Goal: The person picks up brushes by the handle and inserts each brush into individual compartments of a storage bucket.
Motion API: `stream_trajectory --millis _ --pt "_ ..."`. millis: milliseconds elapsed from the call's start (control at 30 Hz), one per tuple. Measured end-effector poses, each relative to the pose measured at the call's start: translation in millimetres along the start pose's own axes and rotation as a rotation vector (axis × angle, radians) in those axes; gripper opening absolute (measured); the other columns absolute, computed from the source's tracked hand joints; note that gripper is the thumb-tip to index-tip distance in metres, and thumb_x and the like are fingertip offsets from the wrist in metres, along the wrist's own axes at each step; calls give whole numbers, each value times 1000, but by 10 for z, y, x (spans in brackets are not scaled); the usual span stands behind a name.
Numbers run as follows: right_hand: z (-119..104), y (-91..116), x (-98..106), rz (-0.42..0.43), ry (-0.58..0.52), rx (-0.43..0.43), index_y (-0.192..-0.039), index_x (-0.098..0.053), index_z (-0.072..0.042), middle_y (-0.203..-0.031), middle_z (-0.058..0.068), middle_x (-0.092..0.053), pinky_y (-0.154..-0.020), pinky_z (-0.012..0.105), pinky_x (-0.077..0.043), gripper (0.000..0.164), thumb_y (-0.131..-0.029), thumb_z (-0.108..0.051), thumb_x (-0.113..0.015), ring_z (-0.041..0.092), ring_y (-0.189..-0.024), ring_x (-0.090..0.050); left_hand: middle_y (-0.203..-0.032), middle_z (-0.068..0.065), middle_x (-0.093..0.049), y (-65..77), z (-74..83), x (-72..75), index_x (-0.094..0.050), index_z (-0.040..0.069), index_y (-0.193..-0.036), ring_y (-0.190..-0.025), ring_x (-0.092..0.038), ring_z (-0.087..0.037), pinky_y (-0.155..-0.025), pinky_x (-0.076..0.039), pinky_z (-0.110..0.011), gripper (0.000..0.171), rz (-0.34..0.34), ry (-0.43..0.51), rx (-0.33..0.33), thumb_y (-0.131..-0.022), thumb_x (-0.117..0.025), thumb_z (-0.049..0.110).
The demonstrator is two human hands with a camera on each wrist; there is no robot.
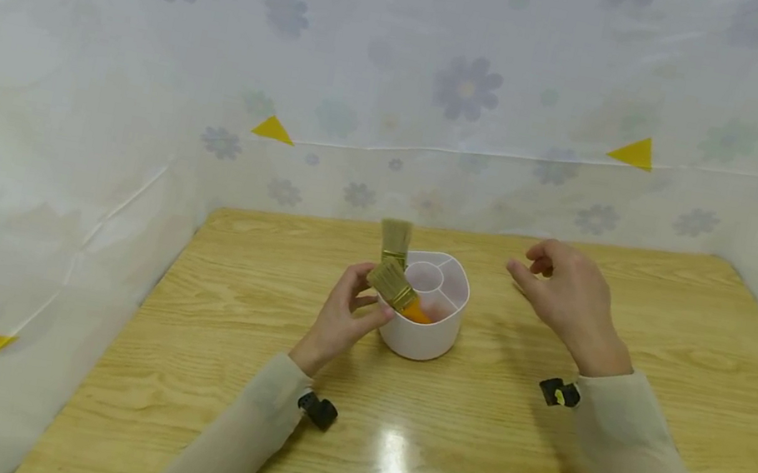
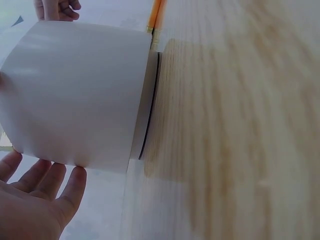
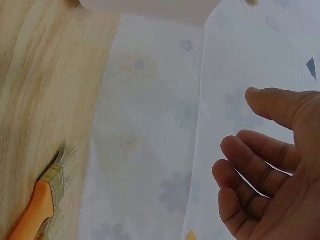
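A round white divided organizer (image 1: 418, 336) stands upright on the table, with a small round cup in its middle. Two paintbrushes are in it with bristles up; one brush (image 1: 395, 286) leans forward and shows its orange handle. My left hand (image 1: 346, 315) grips the organizer's left side, thumb near the front rim and fingers (image 2: 74, 190) along the wall. To the right, my right hand (image 1: 570, 296) hovers above the table, fingers loosely bent and holding nothing. Below it in the right wrist view, an orange-handled paintbrush (image 3: 42, 200) lies on the table, with more bristles beside it.
The wood-grain table (image 1: 226, 412) ends at a flowered plastic sheet (image 1: 375, 84) hanging behind it. More pale sheeting rises at left and right. Yellow triangles (image 1: 633, 152) mark the sheet. A small black camera sits on each wrist.
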State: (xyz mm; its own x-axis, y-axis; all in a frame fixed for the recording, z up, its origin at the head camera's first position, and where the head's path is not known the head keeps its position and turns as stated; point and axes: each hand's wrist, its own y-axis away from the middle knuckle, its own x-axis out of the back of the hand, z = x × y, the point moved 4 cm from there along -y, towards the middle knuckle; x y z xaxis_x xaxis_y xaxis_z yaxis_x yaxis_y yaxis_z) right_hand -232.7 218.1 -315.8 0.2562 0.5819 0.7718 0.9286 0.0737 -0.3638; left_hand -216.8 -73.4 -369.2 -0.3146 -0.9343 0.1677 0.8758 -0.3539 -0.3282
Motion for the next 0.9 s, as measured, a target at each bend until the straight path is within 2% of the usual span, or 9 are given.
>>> stream_trajectory --millis 500,900 --pt "71 14 -30 14 22 13 -104 -65 -2 -94 15 -66 -70 49 -46 40 -90 -39 -64 31 -88 -59 -136 -18 -44 7 11 8 -37 -5 -136 -125 -43 -33 -103 -36 -54 57 8 -5 9 -87 -64 0" --pt "138 16 -76 -49 30 -28 -111 -62 0 -100 19 -64 -71 50 -46 45 -92 -41 -61 34 -92 -58 -136 -18 -44 20 28 16 -37 -4 -137 -124 -44 -32 -102 -37 -52 57 8 -12 7 -87 -64 -1"
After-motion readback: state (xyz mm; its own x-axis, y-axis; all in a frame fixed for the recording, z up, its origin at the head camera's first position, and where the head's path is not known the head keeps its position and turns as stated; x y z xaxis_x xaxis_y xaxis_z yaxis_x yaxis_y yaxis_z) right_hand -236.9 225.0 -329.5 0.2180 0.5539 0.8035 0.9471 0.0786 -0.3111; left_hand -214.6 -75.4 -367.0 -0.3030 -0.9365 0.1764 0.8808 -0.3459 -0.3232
